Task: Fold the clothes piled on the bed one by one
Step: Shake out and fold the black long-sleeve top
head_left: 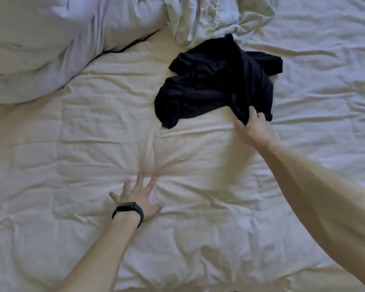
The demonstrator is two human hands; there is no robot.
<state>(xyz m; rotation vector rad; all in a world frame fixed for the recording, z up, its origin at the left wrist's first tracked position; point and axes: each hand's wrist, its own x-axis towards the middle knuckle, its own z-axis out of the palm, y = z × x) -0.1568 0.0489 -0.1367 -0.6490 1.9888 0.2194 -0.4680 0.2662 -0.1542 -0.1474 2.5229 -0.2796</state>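
While the left hand (138, 199) lies spread on the bed (72, 144), the right hand (254, 129) pinches the near edge of the black garment (215, 85), seemingly limp and light.

Black garment (215, 85) crumpled on bed, near edge pinched.

light: dim, soft | tint: bluish at edges, warm cream mid-frame | shadow: faint, centre right | focus: soft overall, left hand (138, 197) smeared | edges: mild wide-angle bend
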